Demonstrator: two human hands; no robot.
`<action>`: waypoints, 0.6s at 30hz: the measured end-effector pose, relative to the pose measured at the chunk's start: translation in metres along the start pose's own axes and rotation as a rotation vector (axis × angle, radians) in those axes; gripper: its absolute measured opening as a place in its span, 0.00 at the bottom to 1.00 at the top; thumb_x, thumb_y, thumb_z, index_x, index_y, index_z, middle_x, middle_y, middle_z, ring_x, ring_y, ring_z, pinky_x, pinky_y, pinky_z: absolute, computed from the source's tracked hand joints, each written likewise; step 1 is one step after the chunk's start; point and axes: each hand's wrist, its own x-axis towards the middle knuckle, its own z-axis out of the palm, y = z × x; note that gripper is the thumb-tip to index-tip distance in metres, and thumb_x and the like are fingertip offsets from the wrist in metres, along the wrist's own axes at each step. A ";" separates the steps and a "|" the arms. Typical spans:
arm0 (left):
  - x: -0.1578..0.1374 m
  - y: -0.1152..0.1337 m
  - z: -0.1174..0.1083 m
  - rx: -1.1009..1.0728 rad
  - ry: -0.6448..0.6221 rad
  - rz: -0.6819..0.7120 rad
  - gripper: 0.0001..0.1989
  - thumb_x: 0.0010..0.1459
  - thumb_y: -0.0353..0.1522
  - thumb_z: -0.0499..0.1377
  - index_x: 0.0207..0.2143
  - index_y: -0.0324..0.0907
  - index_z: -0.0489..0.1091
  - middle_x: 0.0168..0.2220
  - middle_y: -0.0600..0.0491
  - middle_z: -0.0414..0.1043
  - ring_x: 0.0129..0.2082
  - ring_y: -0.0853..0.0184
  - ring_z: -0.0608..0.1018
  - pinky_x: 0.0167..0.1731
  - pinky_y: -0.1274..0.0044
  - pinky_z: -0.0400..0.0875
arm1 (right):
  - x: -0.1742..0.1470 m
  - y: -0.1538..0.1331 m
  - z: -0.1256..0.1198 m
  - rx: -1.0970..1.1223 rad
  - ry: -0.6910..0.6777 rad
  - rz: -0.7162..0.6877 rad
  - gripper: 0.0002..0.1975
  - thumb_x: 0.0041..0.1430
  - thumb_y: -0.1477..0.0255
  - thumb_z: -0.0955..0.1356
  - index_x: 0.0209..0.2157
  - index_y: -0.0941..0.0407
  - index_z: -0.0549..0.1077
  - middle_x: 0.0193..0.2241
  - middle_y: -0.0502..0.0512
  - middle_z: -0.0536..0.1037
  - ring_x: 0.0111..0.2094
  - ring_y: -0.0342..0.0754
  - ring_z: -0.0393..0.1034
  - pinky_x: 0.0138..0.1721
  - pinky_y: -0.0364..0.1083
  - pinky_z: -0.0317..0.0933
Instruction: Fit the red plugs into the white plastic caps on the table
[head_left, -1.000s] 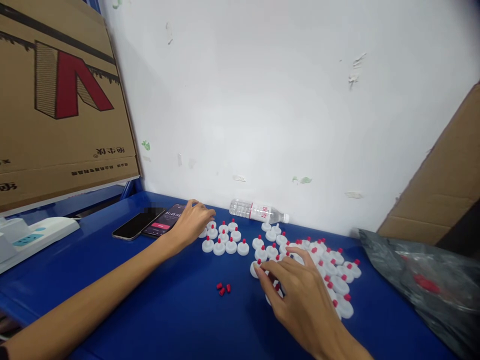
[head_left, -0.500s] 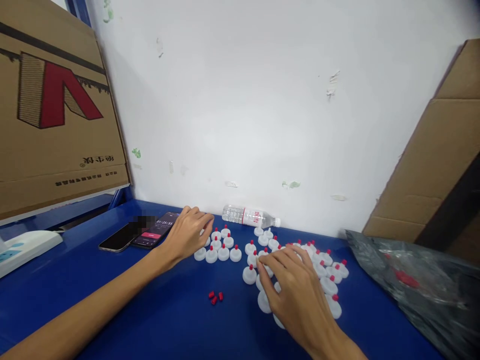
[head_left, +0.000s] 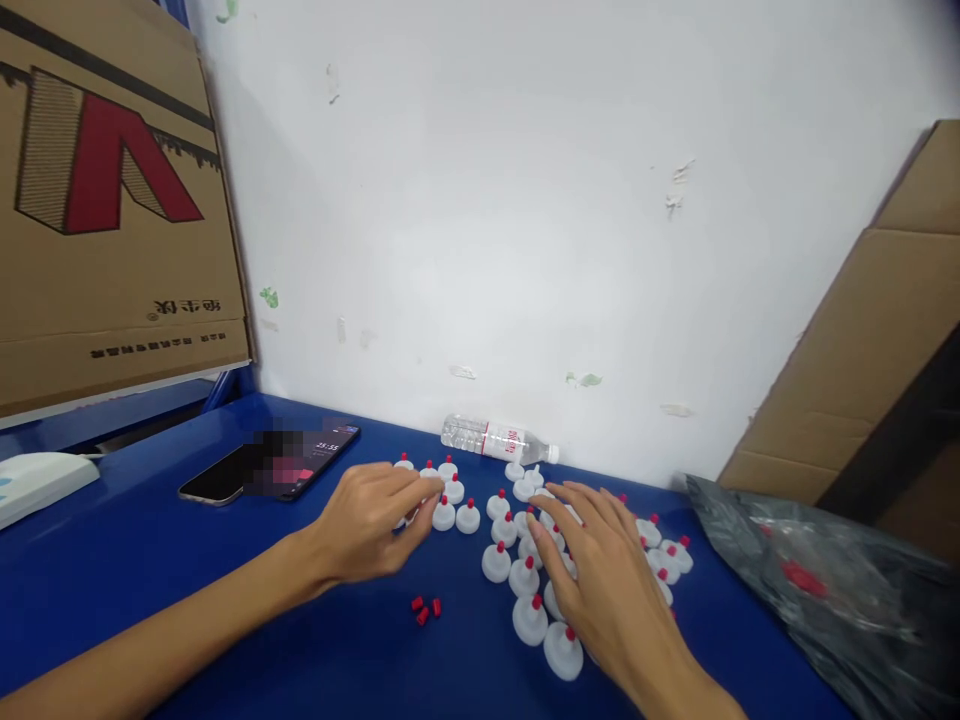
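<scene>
Blue tabletop point(head_left: 360, 640) fills the lower part of the head view I have on my feed, and both hands are over it. I see the left hand point(head_left: 371, 515) with its fingers curled and bent toward the thumb, in front of the smaller group of white pieces point(head_left: 467, 517) and partly hiding it; I cannot tell from here whether anything is pinched in it. The right hand point(head_left: 600, 560) reaches over the larger group of white pieces point(head_left: 530, 622), thumb and forefinger close together among the stems – again I can't make out whether they grip one. Most pieces are round, flat-based, with a red tip on top; at the far edge, near the bottle, I make out one with a white stem point(head_left: 535, 477).

Between the hands, nearer the wearer, I have three loose red caps point(head_left: 437, 607) lying close together. The clear bottle point(head_left: 495, 440) lies on its side along the white wall point(head_left: 480, 200), its cap toward the right. On the left I see two phones point(head_left: 330, 452) – a pixelated patch covers part of them – then a white power strip point(head_left: 45, 485) and a printed cardboard box point(head_left: 187, 265). At the right, a grey plastic bag point(head_left: 750, 540) rests by a cardboard sheet point(head_left: 870, 330), something red showing in its clear part
</scene>
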 end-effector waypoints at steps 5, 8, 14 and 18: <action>-0.025 0.006 -0.014 -0.193 -0.407 0.052 0.09 0.64 0.26 0.49 0.34 0.41 0.68 0.24 0.54 0.68 0.22 0.67 0.69 0.24 0.72 0.57 | 0.001 0.005 0.002 0.000 -0.056 -0.003 0.16 0.72 0.64 0.61 0.54 0.50 0.74 0.54 0.56 0.77 0.60 0.58 0.65 0.62 0.66 0.53; -0.039 0.006 -0.024 -0.269 -0.608 -0.084 0.07 0.63 0.28 0.51 0.39 0.43 0.68 0.30 0.55 0.71 0.25 0.67 0.72 0.29 0.74 0.61 | 0.003 0.009 0.002 0.007 -0.074 -0.012 0.16 0.72 0.64 0.60 0.53 0.50 0.74 0.53 0.56 0.78 0.59 0.58 0.66 0.63 0.65 0.53; -0.044 0.011 -0.038 -0.360 -0.701 -0.318 0.13 0.63 0.33 0.58 0.50 0.48 0.68 0.39 0.56 0.73 0.33 0.67 0.77 0.36 0.76 0.64 | 0.010 0.011 0.003 -0.006 -0.092 -0.037 0.16 0.72 0.65 0.59 0.52 0.49 0.75 0.53 0.55 0.78 0.60 0.58 0.65 0.62 0.66 0.54; -0.037 0.020 -0.036 -0.397 -0.764 -0.319 0.17 0.63 0.34 0.60 0.54 0.51 0.68 0.43 0.55 0.73 0.35 0.66 0.77 0.38 0.76 0.65 | 0.021 0.013 0.004 -0.022 -0.179 -0.068 0.18 0.73 0.63 0.58 0.57 0.49 0.72 0.56 0.56 0.75 0.62 0.57 0.63 0.62 0.65 0.55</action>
